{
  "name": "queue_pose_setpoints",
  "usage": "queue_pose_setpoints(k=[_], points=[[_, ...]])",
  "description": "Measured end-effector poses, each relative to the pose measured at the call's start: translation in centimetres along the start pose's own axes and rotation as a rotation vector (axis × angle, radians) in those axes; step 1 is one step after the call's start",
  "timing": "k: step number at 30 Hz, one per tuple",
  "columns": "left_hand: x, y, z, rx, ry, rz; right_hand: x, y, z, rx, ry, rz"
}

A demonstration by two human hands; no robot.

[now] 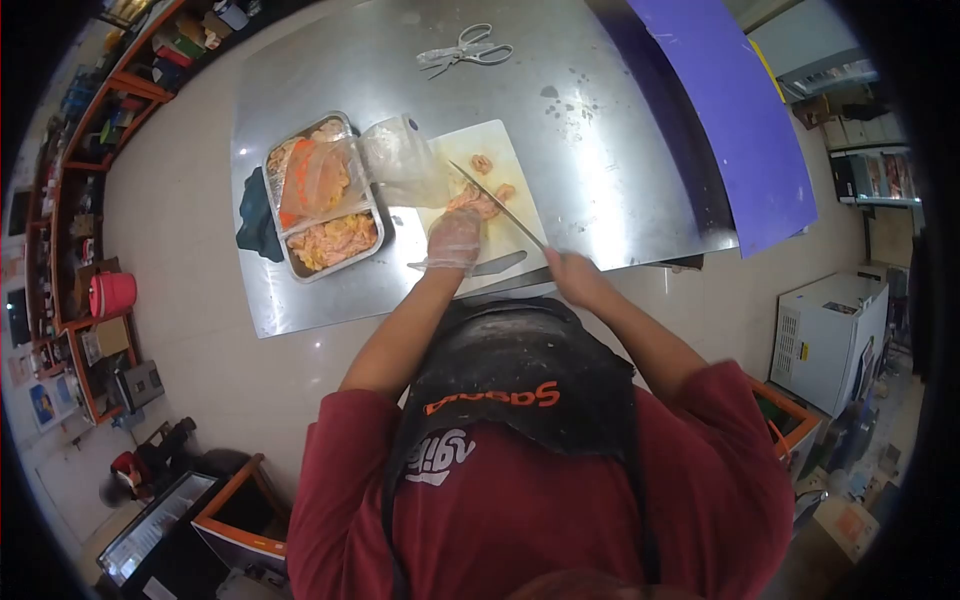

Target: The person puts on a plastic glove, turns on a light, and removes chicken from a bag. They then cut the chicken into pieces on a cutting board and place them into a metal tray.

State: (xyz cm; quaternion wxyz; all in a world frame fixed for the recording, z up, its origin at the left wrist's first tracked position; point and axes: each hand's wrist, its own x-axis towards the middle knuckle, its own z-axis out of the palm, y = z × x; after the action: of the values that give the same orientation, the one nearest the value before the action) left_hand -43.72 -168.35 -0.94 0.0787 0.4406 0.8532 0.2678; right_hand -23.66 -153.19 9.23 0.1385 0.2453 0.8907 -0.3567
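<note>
My right hand (575,278) grips the handle of a long kitchen knife (505,208). Its blade slants up and left across the raw chicken (472,203) on a white cutting board (488,140). In a clear plastic glove, my left hand (455,240) holds the chicken down just left of the blade; its fingertips are partly hidden by the glove. A small cut piece (481,163) lies apart near the board's top. A second knife (500,264) rests along the board's near edge, beside my left hand.
Left of the board stands a divided metal tray (380,235) of raw chicken, an orange-marked plastic bag (300,185) over it. A clear plastic roll (395,155) lies between them. Scissors (468,50) lie farther back. A dark green cloth (257,220) sits by the tray, a purple sheet (735,120) at the right.
</note>
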Motion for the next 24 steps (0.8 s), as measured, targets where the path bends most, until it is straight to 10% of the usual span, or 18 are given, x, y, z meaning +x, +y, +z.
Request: queue_pose_setpoints(k=[2, 10, 17, 24], points=[[0.6, -0.8, 0.4, -0.03, -0.013, -0.051, -3.3, 3.6, 0.0, 0.005, -0.148, 0.248], [-1.7, 2.1, -3.5, 0.303, -0.152, 0.086, 9.4, -4.0, 1.7, 0.13, -0.015, 0.123], [0.2, 2.5, -7.3, 0.253, -0.128, -0.111, -1.6, 1.6, 0.1, 0.073, -0.131, 0.274], [-1.2, 4.5, -5.7, 0.185, -0.194, 0.06, 8.6, -3.5, 1.6, 0.132, -0.021, 0.006]])
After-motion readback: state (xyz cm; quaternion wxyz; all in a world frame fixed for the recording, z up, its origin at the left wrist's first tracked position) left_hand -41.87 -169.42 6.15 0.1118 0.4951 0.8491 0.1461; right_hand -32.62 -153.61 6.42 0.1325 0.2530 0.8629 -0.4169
